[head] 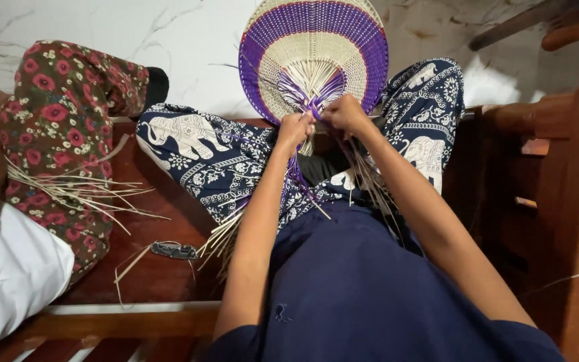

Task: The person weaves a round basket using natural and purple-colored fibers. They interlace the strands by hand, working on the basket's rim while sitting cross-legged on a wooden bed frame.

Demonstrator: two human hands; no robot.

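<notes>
1. A round woven fan (313, 50) stood on edge at the person's lap, its face toward the camera — bands of purple and pale straw colour ran in rings around a pale centre.
2. Loose purple and pale strips (309, 90) fanned out of the lower centre of the fan and gathered to a point just above the two hands.
3. The left hand (294, 129) was clenched on the strips at the fan's lower edge, fingers curled inward, thumb side up.
4. The right hand (346, 112) was closed likewise, pinching strips just beside the left; the two hands nearly touched, though whether knuckles met could not be told.
5. Long strip ends (363, 177) hung down from the hands across the lap and over the dark blue shirt (363, 288).
6. The person sat cross-legged in navy trousers with a white elephant print (199, 147), on a dark red-brown wooden bench (162, 268).
7. A bundle of pale straw strips (226, 234) lay against the left knee, angled toward the bench.
8. A small dark tool (174, 251) — possibly a folded knife, too small to be sure — lay on the bench near that bundle.
9. At left sat another person in a maroon floral garment (61, 121) and white cloth (11, 275), with a spread of straw strips (75, 188) lying across the lap.
10. Wooden furniture rails (557, 134) stood at right, well apart from the hands.
11. A pale marbled wall (189, 40) lay behind the fan.
</notes>
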